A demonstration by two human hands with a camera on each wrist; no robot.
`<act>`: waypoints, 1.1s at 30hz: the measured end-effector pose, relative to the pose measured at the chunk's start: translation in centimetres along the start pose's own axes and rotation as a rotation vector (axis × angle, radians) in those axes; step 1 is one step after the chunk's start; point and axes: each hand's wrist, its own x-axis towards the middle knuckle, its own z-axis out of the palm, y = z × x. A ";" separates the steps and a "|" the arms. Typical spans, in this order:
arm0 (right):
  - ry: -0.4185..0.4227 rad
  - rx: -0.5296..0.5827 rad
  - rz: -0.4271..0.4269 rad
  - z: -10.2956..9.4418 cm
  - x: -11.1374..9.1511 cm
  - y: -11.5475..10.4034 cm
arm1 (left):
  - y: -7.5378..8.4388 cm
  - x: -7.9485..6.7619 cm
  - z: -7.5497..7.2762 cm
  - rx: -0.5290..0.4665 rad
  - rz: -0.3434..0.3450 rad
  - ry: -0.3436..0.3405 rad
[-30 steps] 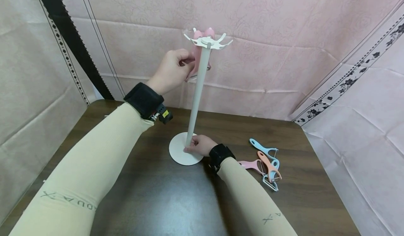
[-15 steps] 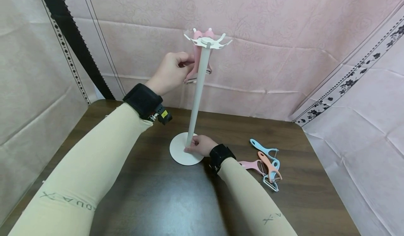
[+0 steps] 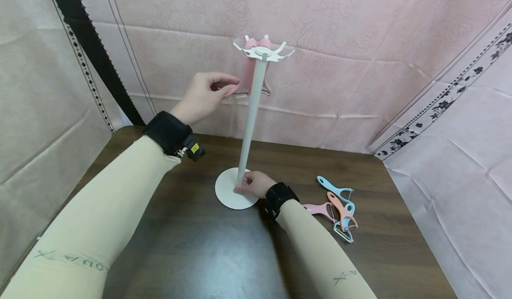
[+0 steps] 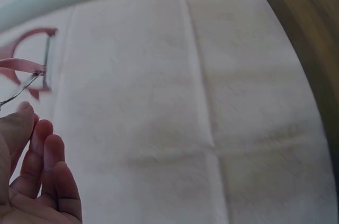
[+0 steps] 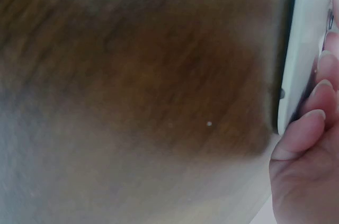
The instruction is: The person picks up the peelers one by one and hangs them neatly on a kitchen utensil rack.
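A white utensil rack [image 3: 251,121] stands upright on its round base [image 3: 227,193], with hooks spread around its top. Two pink peelers [image 3: 246,73] hang from hooks on its far side, partly hidden by the pole. My left hand [image 3: 206,93] is just left of the nearer peeler, its fingers loosely bent. In the left wrist view, nothing shows between those fingers [image 4: 53,152], and the peelers' blades [image 4: 47,62] hang beyond them. Low on the pole, my right hand [image 3: 258,185] grips the rack just above its base.
Right of the rack, a loose pile on the brown table [image 3: 192,245] holds an orange peeler [image 3: 338,205], a pink peeler [image 3: 318,208] and blue peelers [image 3: 331,186]. Pale patterned cloth [image 3: 340,90] hangs behind the table and along both sides.
My left hand has let go of the pink peeler and drawn back left and slightly down. The peeler now hangs on its hook. My right hand has stayed at the pole.
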 end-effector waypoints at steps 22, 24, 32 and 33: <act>0.011 -0.010 -0.005 0.1 0.2 0.3 | -15.5 -8.0 -5.1 0.609 -0.266 -0.188; 0.012 -0.011 0.000 0.1 0.2 0.3 | -16.4 -8.4 -5.2 0.633 -0.296 -0.198; 0.013 -0.011 0.005 0.0 -0.2 -0.2 | -19.0 -9.6 -5.6 0.692 -0.341 -0.236; 0.013 -0.014 0.005 0.0 -0.2 -0.3 | -19.1 -9.7 -5.6 0.699 -0.349 -0.240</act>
